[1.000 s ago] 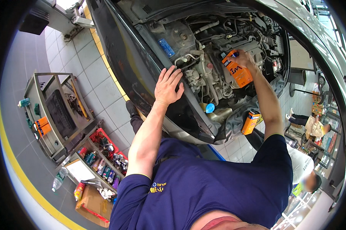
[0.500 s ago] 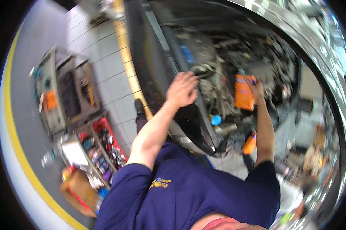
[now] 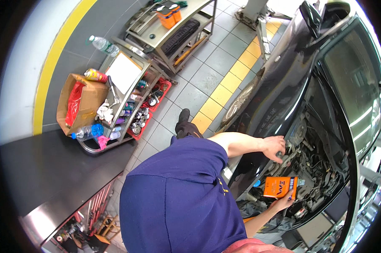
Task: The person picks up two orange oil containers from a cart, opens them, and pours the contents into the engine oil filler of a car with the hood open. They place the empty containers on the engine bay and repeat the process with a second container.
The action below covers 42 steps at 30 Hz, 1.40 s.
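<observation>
My right hand (image 3: pixel 286 201) grips a flat-sided orange motor oil bottle (image 3: pixel 279 187) over the engine bay (image 3: pixel 317 168) of a dark car. The bottle lies sideways in view, its greyish neck toward the engine. My left hand (image 3: pixel 274 148) is at the inner edge of the fender (image 3: pixel 266 122), fingers apart and slightly bent. A small dark spot shows by its thumb, and I cannot make out what it is. Beside the bottle's base is a blue round cap (image 3: pixel 256 183) in the engine bay.
To the left stands a metal trolley (image 3: pixel 127 105) with bottles, cans and tools. A cardboard box (image 3: pixel 83 105) and a dark bench (image 3: pixel 68 164) are beside it. Another cart (image 3: pixel 156 38) bears orange bottles (image 3: pixel 168 16). The raised hood's edge (image 3: pixel 354 177) curves past the engine bay on the right.
My view has swung left, bringing the bench and trolley into fuller sight. The orange bottle has turned from upright to sideways in view, still in my right hand. My left hand stays at the fender.
</observation>
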Tool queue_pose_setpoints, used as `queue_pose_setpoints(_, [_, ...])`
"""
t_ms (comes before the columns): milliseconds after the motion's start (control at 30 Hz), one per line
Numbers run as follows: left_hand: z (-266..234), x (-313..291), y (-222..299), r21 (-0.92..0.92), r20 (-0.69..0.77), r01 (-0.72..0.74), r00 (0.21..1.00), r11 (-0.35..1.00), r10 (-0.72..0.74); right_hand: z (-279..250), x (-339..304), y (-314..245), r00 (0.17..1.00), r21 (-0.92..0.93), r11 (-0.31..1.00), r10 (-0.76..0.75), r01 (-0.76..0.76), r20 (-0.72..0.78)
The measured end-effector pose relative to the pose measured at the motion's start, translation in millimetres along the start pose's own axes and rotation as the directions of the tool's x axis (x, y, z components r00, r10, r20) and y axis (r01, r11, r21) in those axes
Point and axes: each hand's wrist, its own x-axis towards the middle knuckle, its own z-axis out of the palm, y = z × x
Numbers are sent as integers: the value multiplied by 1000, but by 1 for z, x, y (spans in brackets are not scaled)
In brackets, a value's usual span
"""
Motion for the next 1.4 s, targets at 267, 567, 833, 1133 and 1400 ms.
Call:
queue_pose_setpoints(267, [-178, -144, 78, -523, 286, 377, 923, 764, -259, 197, -162, -63, 870, 119, 981, -190, 152, 454])
queue_pose_setpoints(567, [-419, -319, 50, -540, -155, 401, 817, 740, -556, 500, -275, -131, 325, 119, 988, -146, 100, 934])
queue_pose_setpoints(833, [-502, -439, 57, -472, -672, 526, 305, 707, -675, 741, -333, -155, -33, 22, 974, -14, 225, 999])
queue_pose_setpoints(1133, [-525, -456, 63, -566, -798, 694, -325, 445, -508, 1056, -460, -74, -458, 364, 504, 73, 784, 886])
queue_pose_setpoints(1400, [-568, -384, 28, -714, -700, 632, -644, 300, -308, 1147, -491, -21, -661, 572, 337, 292, 748, 692])
